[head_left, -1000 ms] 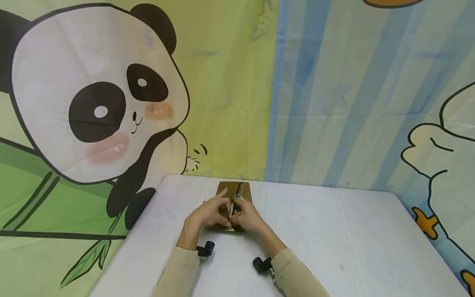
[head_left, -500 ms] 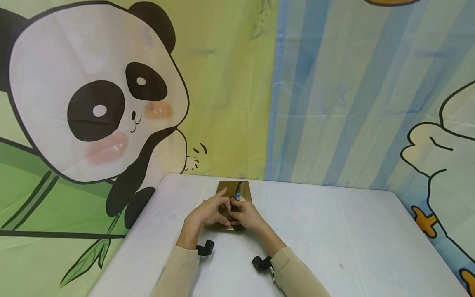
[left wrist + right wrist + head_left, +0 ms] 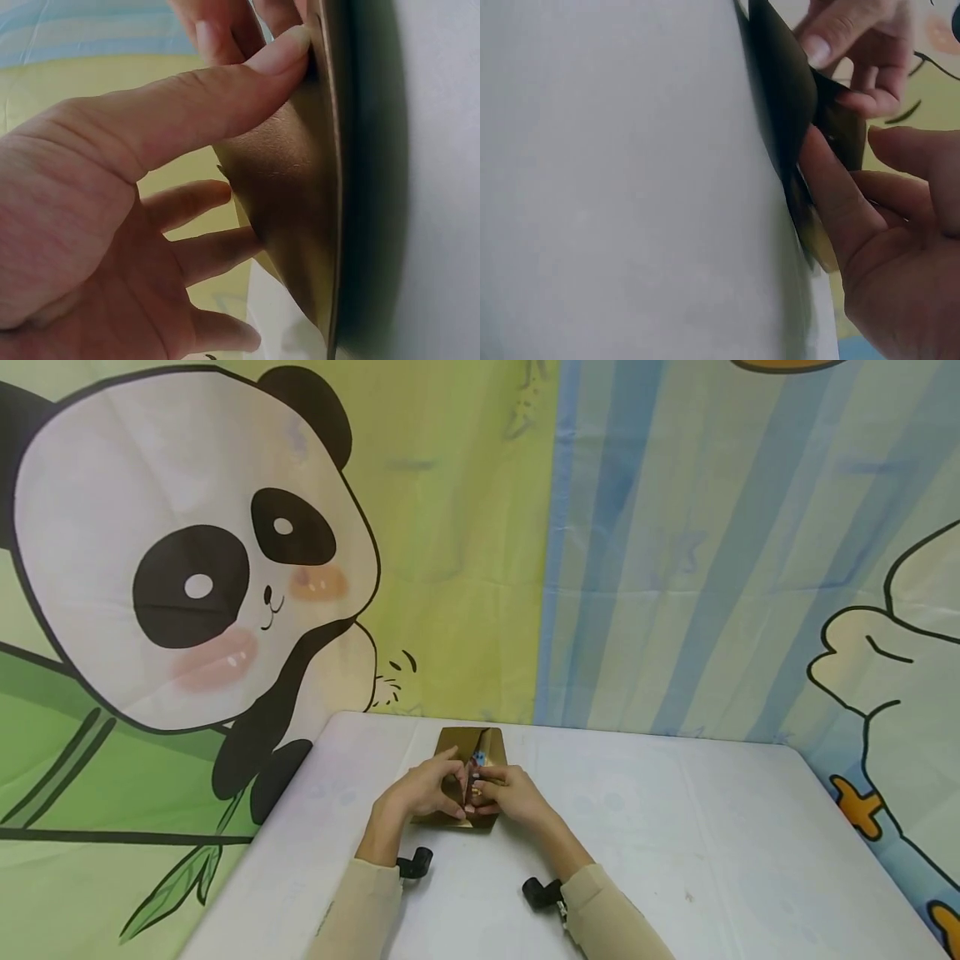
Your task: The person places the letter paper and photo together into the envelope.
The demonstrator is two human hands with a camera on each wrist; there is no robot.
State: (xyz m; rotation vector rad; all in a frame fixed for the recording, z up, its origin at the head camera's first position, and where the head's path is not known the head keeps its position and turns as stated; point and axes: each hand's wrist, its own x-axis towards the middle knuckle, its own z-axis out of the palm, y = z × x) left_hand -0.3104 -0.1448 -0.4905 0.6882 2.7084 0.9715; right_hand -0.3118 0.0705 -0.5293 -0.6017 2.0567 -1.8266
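A golden-brown folded packet (image 3: 457,739), looking like card or stiff paper, lies on the white table with a parted fold down its middle. My left hand (image 3: 423,789) pinches the raised edge of its left flap (image 3: 270,165); the thumb lies along that edge in the left wrist view, the lower fingers spread apart. My right hand (image 3: 517,793) is at the right side of the parting. One finger reaches in behind the dark panel (image 3: 784,90), while the thumb stands apart. Small blue and coloured details (image 3: 478,757) show in the fold, too small to name.
The white table (image 3: 675,843) extends around the packet, mostly toward the right. Behind its far edge hangs a printed cloth (image 3: 465,568) with a panda and stripes. Black wrist cameras (image 3: 416,863) sit at both beige sleeves.
My right hand has shifted slightly to the right, and more of the fold's inside shows between the hands. The left hand keeps its hold on the flap.
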